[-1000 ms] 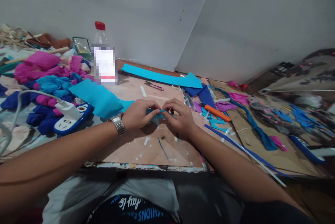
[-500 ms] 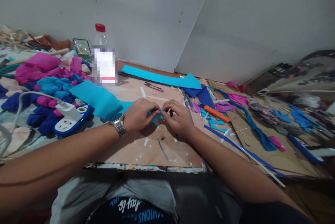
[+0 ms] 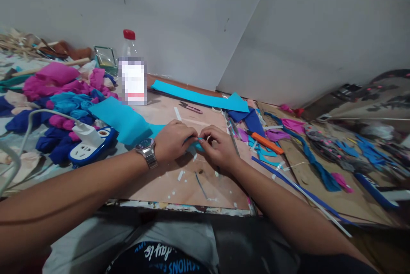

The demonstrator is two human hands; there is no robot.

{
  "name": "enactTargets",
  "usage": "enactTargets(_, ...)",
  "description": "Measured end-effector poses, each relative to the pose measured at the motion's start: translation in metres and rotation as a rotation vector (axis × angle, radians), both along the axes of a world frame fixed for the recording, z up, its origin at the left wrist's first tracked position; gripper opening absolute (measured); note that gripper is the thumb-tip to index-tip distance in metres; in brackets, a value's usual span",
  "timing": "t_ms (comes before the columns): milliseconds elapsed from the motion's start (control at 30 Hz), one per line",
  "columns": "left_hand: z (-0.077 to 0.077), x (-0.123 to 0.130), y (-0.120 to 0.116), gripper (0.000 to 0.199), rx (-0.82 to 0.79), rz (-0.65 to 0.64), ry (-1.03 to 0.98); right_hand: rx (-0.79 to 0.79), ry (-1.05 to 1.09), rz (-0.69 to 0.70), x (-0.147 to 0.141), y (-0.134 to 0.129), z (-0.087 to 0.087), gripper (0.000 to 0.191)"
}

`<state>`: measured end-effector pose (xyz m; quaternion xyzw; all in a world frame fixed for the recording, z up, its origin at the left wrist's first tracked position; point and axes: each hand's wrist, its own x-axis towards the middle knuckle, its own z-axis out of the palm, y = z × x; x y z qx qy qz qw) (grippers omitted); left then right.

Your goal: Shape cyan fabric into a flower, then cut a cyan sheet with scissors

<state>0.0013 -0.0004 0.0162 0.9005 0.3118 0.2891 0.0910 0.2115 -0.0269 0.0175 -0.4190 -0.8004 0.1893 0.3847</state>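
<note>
A long strip of light blue material (image 3: pixel 128 122) lies on the left of the board and runs in under my fingers. My left hand (image 3: pixel 175 139) pinches its edge between thumb and fingertips. Right beside it, my right hand (image 3: pixel 218 146) also pinches the blue material, the two sets of fingertips nearly touching. A little of the blue shows below the fingertips. Another light blue strip (image 3: pixel 195 97) lies behind my hands near the wall, with small thread snips (image 3: pixel 191 108) in front of it.
A red-capped bottle (image 3: pixel 129 48) stands at the back left beside pink and blue cloth pieces (image 3: pixel 57 86). A white-and-blue power strip (image 3: pixel 86 150) lies left. On the right are an orange cutter (image 3: pixel 267 143), a thin white stick (image 3: pixel 320 208) and blue scraps.
The whole view has shifted slightly, so things appear a little further right. My fingers have shifted slightly on the blue material, and a bit more of it shows by my right fingertips.
</note>
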Motion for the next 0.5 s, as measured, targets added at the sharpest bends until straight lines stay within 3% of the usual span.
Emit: enactTargets(500, 0.0006, 0.0019, -0.0015, 0.023, -0.041, -0.015, -0.036, -0.087, 0.022, -0.006, -0.0036, 0.0002, -0.0010, 0.005)
